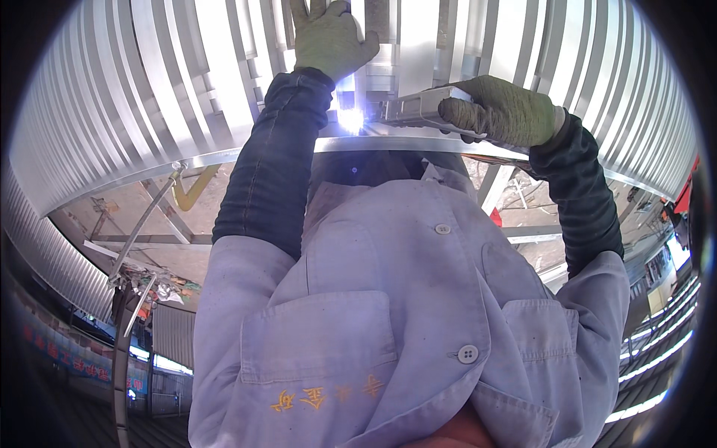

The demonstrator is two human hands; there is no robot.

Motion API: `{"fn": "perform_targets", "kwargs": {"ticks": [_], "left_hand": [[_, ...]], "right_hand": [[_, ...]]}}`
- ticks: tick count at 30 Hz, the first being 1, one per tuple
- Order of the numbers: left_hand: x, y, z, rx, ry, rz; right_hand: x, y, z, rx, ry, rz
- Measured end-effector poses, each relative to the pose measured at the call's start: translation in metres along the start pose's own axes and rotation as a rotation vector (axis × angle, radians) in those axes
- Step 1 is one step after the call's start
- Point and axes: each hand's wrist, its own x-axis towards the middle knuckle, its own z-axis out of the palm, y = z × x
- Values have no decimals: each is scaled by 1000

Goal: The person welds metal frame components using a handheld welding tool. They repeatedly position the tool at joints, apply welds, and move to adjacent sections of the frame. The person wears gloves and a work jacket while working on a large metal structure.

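My right hand (515, 110), in a worn olive-grey work glove, wraps round a grey welding holder (426, 107) that points left. At its tip a white-blue welding arc (351, 119) glares against the pale metal slats (418, 45), just behind their near edge bar (396, 144). The glare hides the join and any rod. Beyond the arc, my left hand (334, 41), gloved alike, lies on the slats with its thumb out to the right. Its fingertips run past the top of the picture.
Below the slatted work, metal frame bars (164, 213) cross over a littered floor. A yellow curved piece (196, 188) hangs at the left edge bar. Corrugated metal (52, 246) stands far left. A red object (685, 188) shows far right.
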Motion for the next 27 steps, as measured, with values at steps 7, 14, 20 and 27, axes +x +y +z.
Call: {"fn": "perform_targets", "kwargs": {"ticks": [7,14,20,27], "left_hand": [[-1,-8,18,-30,179,64],[-2,-7,17,-36,184,65],[-1,-2,7,17,87,33],[-1,-7,21,109,187,76]], "right_hand": [[-2,-6,-2,-9,-42,33],[-6,-1,-4,-25,-6,10],[-10,1,-3,-1,11,12],[-13,31,2,-65,45,-39]]}}
